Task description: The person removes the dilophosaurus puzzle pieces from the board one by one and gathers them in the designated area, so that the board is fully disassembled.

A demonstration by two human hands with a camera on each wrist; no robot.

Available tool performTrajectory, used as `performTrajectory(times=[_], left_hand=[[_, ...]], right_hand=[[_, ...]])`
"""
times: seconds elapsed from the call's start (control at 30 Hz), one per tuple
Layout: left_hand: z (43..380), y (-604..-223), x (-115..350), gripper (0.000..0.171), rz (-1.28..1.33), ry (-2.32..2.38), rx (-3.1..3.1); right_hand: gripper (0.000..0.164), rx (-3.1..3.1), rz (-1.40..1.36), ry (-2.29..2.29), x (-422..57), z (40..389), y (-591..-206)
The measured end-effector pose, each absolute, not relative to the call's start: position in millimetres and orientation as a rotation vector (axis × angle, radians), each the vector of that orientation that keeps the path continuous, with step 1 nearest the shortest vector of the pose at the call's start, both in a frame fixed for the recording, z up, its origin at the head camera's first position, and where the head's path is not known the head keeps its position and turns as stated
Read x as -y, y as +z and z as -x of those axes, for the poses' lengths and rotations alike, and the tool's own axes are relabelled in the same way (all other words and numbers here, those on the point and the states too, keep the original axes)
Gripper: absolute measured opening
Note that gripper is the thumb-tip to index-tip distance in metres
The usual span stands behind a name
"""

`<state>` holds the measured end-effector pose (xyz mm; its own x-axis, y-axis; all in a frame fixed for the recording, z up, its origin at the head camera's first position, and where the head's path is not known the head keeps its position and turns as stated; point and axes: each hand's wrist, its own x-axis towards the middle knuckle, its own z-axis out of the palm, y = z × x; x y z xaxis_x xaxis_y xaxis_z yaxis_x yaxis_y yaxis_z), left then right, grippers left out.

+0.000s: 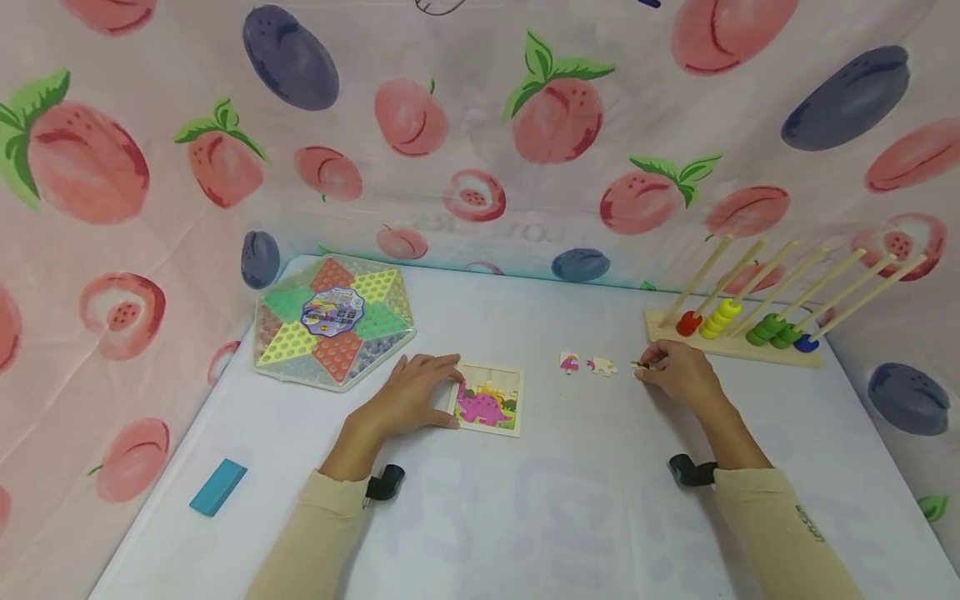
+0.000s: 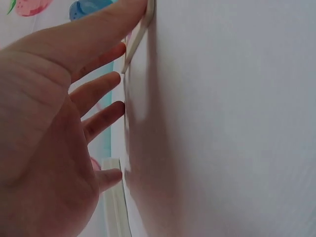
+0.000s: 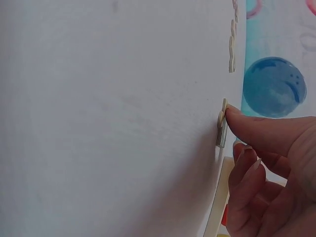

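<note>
In the head view, my left hand (image 1: 412,393) rests at the left side of a small wooden jigsaw board (image 1: 486,432) showing a pink dinosaur. Its thumb and forefinger touch the board near the left corners; the other fingers (image 2: 101,91) spread fairly straight in the left wrist view. My right hand (image 1: 681,372) pinches a puzzle piece (image 3: 222,129) by its edge, close to the tabletop. Part of that piece is hidden by the fingers. Between the hands lie two loose pieces: one pink-marked piece (image 1: 569,363) and one mostly pale piece (image 1: 602,366).
A hexagonal Chinese checkers set (image 1: 333,321) lies at the back left. At the back right stands a wooden bead rack (image 1: 750,346) with upright sticks and coloured beads. A blue block (image 1: 218,487) is at the front left. Fruit-print cloth (image 1: 480,125) hangs behind the white table (image 1: 555,517).
</note>
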<state>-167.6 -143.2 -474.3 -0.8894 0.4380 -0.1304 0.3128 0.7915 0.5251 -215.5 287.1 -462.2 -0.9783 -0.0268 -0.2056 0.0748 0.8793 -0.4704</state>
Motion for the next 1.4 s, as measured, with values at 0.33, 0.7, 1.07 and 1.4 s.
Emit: performTrajectory(times=[0.33,0.7,1.07,1.4], left_hand=[[175,-477,151,0.063,-0.619,0.796,-2.696],[181,-480,158,0.065,-0.629,0.819,-2.665],[183,-480,164,0.066,-0.669,0.833,-2.639],[186,-481,161,0.067,-0.667,0.848,-2.644]], right_hand=[[0.029,-2.852,-0.031,-0.723,-275,218,-455],[0.036,-2.797,0.409,-0.915,-202,219,-444],[0.039,-2.566,0.816,-0.980,-121,207,-446],[0.024,-2.489,0.872,-0.939,-95,205,-467]])
